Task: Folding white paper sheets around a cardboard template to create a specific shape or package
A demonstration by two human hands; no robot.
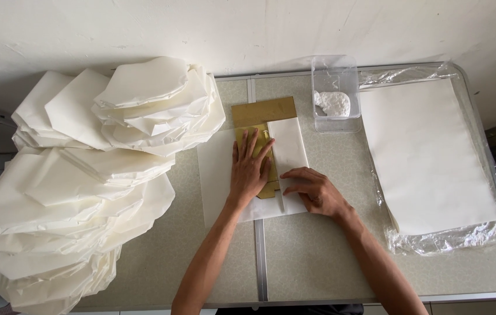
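Note:
A white paper sheet [216, 175] lies on the table's middle with a gold-brown cardboard template [262, 111] on top of it. My left hand [250, 169] lies flat on the template, fingers spread, pinning it down. The sheet's right part [287, 146] is folded over the template's edge. My right hand [313, 189] presses on that folded flap near its lower edge, fingers curled against the crease.
A tall heap of folded white paper bags [85, 175] fills the left side. A clear plastic box with white paste [334, 102] stands at the back. A stack of white sheets in clear wrap [428, 157] lies at the right. The wall runs behind the table [318, 262].

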